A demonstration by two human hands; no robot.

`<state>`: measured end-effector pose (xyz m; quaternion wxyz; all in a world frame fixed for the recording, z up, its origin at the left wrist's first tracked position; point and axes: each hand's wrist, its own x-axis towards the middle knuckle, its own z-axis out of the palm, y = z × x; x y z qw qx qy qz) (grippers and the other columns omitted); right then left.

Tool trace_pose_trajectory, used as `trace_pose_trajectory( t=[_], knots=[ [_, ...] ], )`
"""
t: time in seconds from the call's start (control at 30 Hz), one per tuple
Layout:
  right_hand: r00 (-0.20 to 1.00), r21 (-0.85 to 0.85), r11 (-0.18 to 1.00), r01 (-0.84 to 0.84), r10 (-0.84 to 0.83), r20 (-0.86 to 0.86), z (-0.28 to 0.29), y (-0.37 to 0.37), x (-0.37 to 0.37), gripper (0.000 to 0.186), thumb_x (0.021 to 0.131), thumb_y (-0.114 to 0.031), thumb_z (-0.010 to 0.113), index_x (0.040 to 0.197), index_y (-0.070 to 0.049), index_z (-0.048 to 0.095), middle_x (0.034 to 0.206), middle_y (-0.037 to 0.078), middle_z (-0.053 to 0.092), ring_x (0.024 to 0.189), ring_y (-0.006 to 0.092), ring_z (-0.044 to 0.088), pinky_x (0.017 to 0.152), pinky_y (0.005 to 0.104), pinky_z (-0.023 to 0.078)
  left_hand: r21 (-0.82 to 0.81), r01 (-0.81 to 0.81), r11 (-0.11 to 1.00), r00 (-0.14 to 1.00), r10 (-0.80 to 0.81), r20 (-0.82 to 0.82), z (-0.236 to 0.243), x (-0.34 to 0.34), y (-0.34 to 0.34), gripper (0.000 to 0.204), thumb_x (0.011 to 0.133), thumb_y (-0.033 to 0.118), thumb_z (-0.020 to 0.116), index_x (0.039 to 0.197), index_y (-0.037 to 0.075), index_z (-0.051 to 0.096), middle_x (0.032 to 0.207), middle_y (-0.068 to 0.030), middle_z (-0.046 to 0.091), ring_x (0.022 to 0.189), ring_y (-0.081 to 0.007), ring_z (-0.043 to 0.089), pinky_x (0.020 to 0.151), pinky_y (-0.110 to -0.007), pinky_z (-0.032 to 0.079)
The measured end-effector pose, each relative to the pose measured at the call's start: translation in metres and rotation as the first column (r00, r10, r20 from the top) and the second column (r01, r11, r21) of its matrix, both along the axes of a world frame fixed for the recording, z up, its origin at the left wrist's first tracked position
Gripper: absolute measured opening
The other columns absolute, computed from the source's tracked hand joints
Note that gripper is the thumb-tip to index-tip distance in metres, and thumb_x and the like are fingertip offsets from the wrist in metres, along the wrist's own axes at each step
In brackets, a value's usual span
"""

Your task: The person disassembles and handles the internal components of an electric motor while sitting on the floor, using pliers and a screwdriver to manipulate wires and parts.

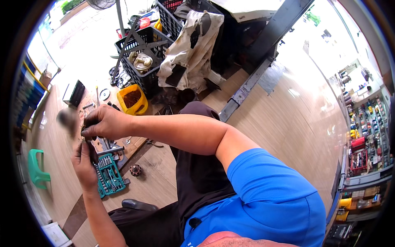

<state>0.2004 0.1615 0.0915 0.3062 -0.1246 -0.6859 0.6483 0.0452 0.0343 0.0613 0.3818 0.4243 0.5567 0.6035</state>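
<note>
My left hand (85,166) is closed around a small dark part (93,153), mostly hidden by the fingers. Just above it, my right hand (106,122) pinches at the upper end of what the left hand holds; whatever sits between its fingertips is too small to name. Both hands are close together over the floor. Below them lies an open teal socket set case (110,176) with rows of sockets. A metal bar-like tool (111,150) lies at the case's upper edge. To the case's right, a round metal part (135,169) rests on the floor.
A stained board (133,145) with loose tools lies under the hands. Beyond are a yellow cut container (142,108), black crates (142,82) and a dirty cloth (185,61). A green stool (38,173) stands left, a steel post (251,86) right, and stocked shelves (366,136) far right.
</note>
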Motion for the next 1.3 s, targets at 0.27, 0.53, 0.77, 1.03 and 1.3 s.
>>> trace_pose_trajectory(
  t=[0.27, 0.53, 0.77, 1.03, 1.3],
  knots=[
    [0.978, 0.135, 0.981, -0.138, 0.156, -0.140, 0.000, 0.006, -0.003, 0.018, 0.084, -0.015, 0.075, 0.088, 0.002, 0.070, 0.069, 0.007, 0.066, 0.065, 0.0093, 0.057, 0.063, 0.0287, 0.049, 0.260, 0.357, 0.897, 0.702, -0.442, 0.559, -0.008, -0.002, -0.004, 0.026, 0.104, 0.022, 0.046, 0.083, 0.007, 0.052, 0.060, 0.0013, 0.041, 0.046, -0.0068, 0.033, 0.040, -0.022, 0.024],
    [0.984, 0.171, 0.970, 0.172, -0.162, -0.072, -0.007, 0.002, -0.004, 0.017, 0.082, -0.012, 0.074, 0.088, 0.003, 0.069, 0.072, 0.016, 0.065, 0.062, 0.0145, 0.055, 0.063, 0.0324, 0.048, -0.067, -0.121, 0.990, 0.970, 0.104, -0.221, -0.016, 0.002, 0.006, 0.028, 0.101, 0.024, 0.056, 0.098, -0.002, 0.067, 0.071, -0.0036, 0.059, 0.064, -0.0071, 0.050, 0.057, -0.024, 0.039],
    [0.980, 0.099, 0.976, 0.196, -0.193, -0.037, -0.004, -0.006, -0.004, 0.017, 0.083, -0.013, 0.073, 0.088, 0.004, 0.069, 0.072, 0.016, 0.066, 0.062, 0.0145, 0.056, 0.064, 0.0322, 0.048, 0.338, -0.160, 0.927, 0.435, 0.374, -0.819, -0.018, 0.008, 0.008, 0.028, 0.100, 0.023, 0.054, 0.104, -0.003, 0.064, 0.077, -0.0128, 0.064, 0.065, -0.0224, 0.060, 0.062, -0.035, 0.047],
    [0.998, -0.064, 0.997, 0.044, -0.047, -0.046, 0.000, 0.000, -0.001, 0.016, 0.086, -0.013, 0.073, 0.088, 0.003, 0.071, 0.072, 0.007, 0.069, 0.066, 0.0074, 0.057, 0.063, 0.0275, 0.049, 0.269, -0.186, 0.945, 0.554, 0.327, -0.766, -0.009, 0.009, 0.002, 0.021, 0.100, 0.014, 0.051, 0.095, -0.004, 0.061, 0.081, -0.0171, 0.064, 0.069, -0.0347, 0.060, 0.061, -0.039, 0.045],
    [0.991, -0.032, 0.996, -0.088, 0.084, -0.104, 0.004, 0.009, 0.006, 0.014, 0.088, -0.013, 0.072, 0.089, 0.001, 0.070, 0.072, 0.003, 0.067, 0.067, 0.0052, 0.057, 0.062, 0.0248, 0.049, 0.172, 0.290, 0.942, 0.849, -0.336, 0.409, 0.001, 0.010, -0.005, 0.026, 0.105, 0.027, 0.044, 0.091, 0.007, 0.056, 0.065, 0.0027, 0.040, 0.055, -0.0077, 0.035, 0.050, -0.023, 0.027]
  ],
)
